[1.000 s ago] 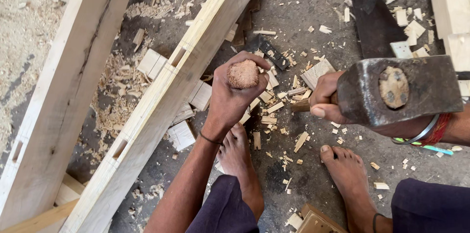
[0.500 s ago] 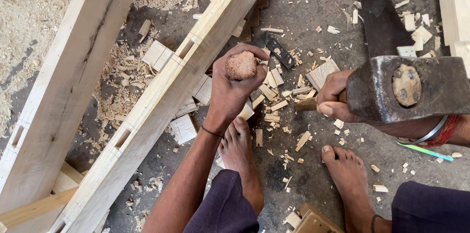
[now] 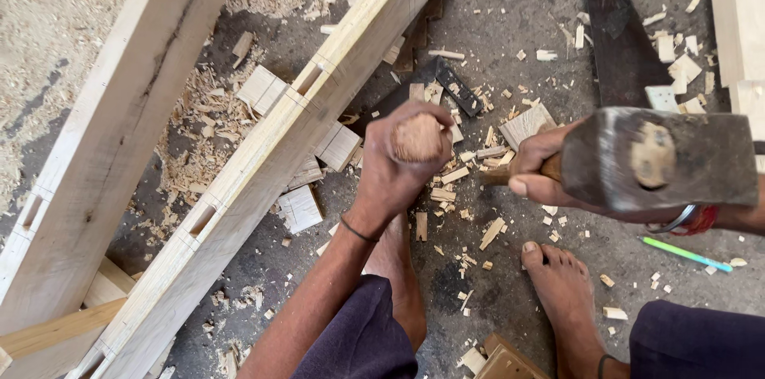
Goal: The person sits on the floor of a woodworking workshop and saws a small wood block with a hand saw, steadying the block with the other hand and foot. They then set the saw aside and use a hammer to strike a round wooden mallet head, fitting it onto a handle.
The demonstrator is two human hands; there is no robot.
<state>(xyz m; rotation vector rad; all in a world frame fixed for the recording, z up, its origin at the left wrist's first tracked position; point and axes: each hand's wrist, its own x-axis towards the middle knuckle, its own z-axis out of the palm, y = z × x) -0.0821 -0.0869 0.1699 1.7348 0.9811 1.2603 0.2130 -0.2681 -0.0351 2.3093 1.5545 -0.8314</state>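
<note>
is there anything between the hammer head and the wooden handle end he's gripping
Nothing visible. The hammer, in the right hand, sits beside the chisel handle, which the left hand grips; between them only open air shows, with wood chips on the floor below.

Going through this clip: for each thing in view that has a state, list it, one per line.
Left hand: closed around the chisel handle.
Chisel handle: upright, butt end showing above the fist.
Right hand: gripping the hammer's handle.
Hammer: raised, head level, off the chisel.
Notched beam: lying slantwise, mortises cut open.
Saw: lying flat on the floor.
Green pencil: lying on the floor.
Wood chips: scattered loose.
</note>
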